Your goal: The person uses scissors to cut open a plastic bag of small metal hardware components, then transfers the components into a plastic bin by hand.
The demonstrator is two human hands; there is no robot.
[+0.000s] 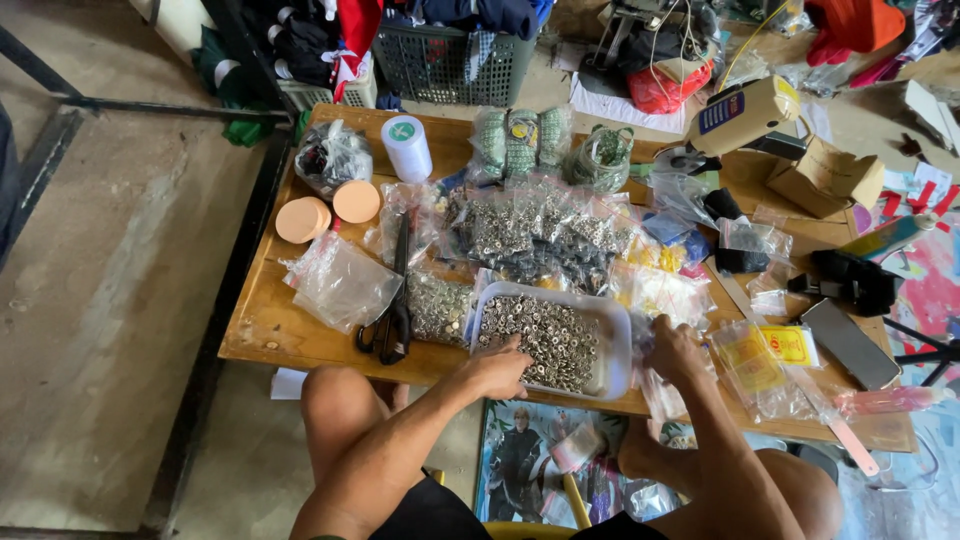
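While the left hand (497, 370) dipped over the near rim of the white plastic tray (612, 340), its fingers were curled down into the heap of small metal eyelets (540, 338), apparently pinching a few, though the fingertips were too small to read surely. The tray sat at the near edge of the wooden counter (265, 325), just left of the right hand (675, 348), whose grip was closed on a clear plastic bag (662, 392) at the tray's right side. To do this well, the picking fingers should have stayed low and taken few pieces at a time, and the bag's mouth should have been held close to the tray rim so nothing dropped. Black scissors (392, 322) lay left of the tray, beside another bag of eyelets (437, 307).
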